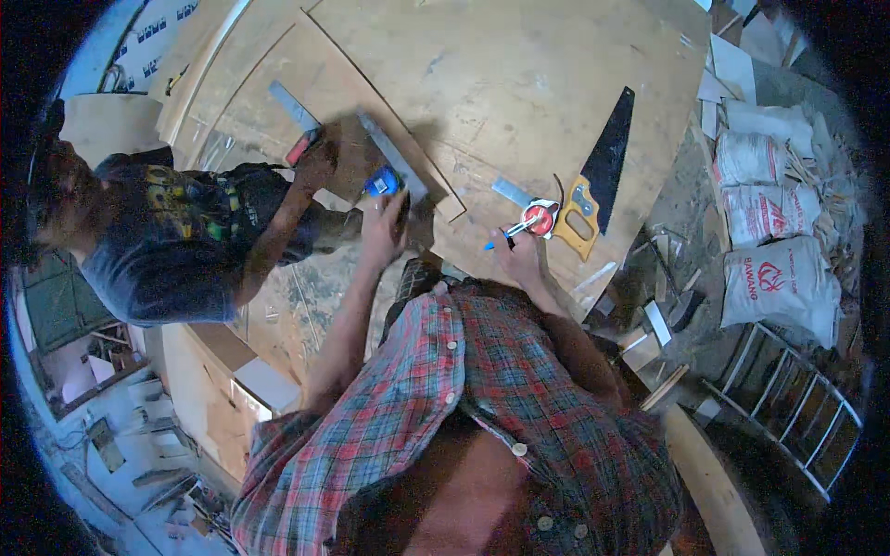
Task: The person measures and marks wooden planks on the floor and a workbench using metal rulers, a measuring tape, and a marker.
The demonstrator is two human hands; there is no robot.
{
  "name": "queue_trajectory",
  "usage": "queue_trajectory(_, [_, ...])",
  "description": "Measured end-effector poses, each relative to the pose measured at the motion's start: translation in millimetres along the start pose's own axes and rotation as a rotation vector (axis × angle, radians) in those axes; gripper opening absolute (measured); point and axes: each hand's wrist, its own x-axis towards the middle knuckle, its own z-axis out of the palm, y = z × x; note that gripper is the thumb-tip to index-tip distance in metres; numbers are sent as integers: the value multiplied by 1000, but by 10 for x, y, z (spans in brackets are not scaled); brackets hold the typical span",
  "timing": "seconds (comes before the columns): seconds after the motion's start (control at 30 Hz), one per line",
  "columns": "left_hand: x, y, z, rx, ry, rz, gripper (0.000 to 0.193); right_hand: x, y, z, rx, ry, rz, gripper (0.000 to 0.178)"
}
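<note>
My left hand (382, 227) is closed on a blue tape measure (381, 182) over the near edge of the wooden table. A flat grey metal blade (378, 139), perhaps a square or ruler, lies slanted against it; whether my fingers touch it I cannot tell. My right hand (525, 261) grips a blue-and-white pen (505, 237), its tip pointing to the upper right. Just beyond that hand lies a round red-and-white object (540, 219), perhaps another tape measure, with a short metal strip (510, 192) beside it. A handsaw (607, 167) with a yellow handle rests farther right.
At the left a person (176, 232) leans in, a hand (318, 167) on a red-handled tool with a metal blade (292, 104). A long thin board (371, 88) crosses the table (519, 74). White sacks (779, 278) and a metal ladder-like frame (788, 408) are at right.
</note>
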Motion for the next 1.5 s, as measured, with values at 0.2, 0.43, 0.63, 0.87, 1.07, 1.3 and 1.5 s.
queue_trajectory(0.2, [933,-177,44,41,128,151,47,-6,-17,-22,-101,7,17,33])
queue_trajectory(0.43, [1602,-102,560,-11,-140,213,52,-22,-35,39,-79,93,25,37])
queue_trajectory(0.63, [1598,-312,546,-213,78,269,45,-9,-113,103,-124,149,21,34])
queue_trajectory(0.87, [938,-1608,-99,-383,380,-188,35,33,12,345,-100,271,242,35])
queue_trajectory(1.07, [723,-2960,-544,7,424,-373,34,263,197,554,-68,300,291,30])
queue_trajectory(1.3, [1265,-4228,-1177,195,151,-429,30,406,238,967,-389,396,266,29])
queue_trajectory(1.5, [1482,-5190,-1752,427,207,-429,33,70,771,1205,290,557,203,33])
